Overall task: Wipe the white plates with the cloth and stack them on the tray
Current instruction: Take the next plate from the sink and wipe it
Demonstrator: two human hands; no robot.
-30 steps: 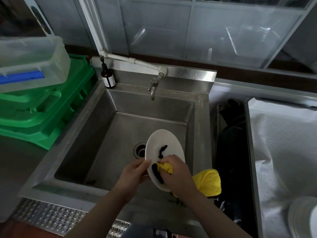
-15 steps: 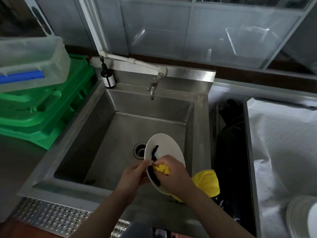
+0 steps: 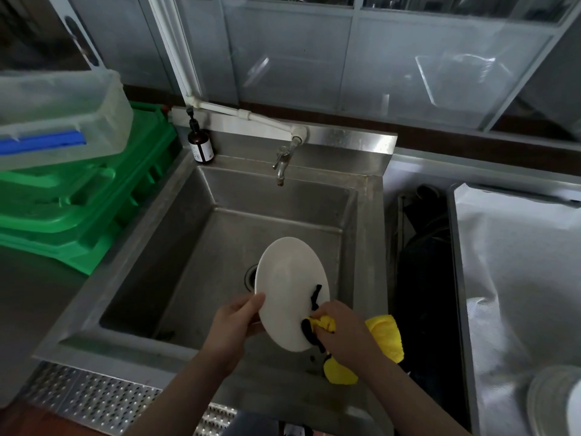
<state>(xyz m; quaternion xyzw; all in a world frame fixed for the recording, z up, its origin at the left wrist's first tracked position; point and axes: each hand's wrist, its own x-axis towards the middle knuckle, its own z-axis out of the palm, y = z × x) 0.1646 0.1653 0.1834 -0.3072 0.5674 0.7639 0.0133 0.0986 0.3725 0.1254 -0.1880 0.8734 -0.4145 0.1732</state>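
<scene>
Person stands at a steel sink point(image 3: 201, 234), center of the frame, w/ a white plate point(image 3: 287, 278) held tilted over the basin, just right of the drain. Left hand point(image 3: 234, 325) grips the plate's lower-left rim, thumb on the face, fingers behind. Right hand point(image 3: 341, 333) is clenched around a yellow cloth point(image 3: 385, 339) w/ black trim, pressing it onto the plate's lower-right part; the rest of the cloth hangs out behind & below the wrist. A black strip of the trim lies across the plate face.

Tap point(image 3: 283, 162) sits above the basin at the back, brown pump bottle point(image 3: 199, 143) on the sink's back-left corner. Upper left of the frame: stacked green crates point(image 3: 94, 196) w/ a clear plastic bin point(image 3: 59, 118) on top. Right side: a tray point(image 3: 454, 247) lined w/ white cloth; at the lower right corner, a stack of white plates point(image 3: 553, 401) on it, partly cut off by the frame edge. Dark gap btwn sink and tray; can't tell what's in it.
</scene>
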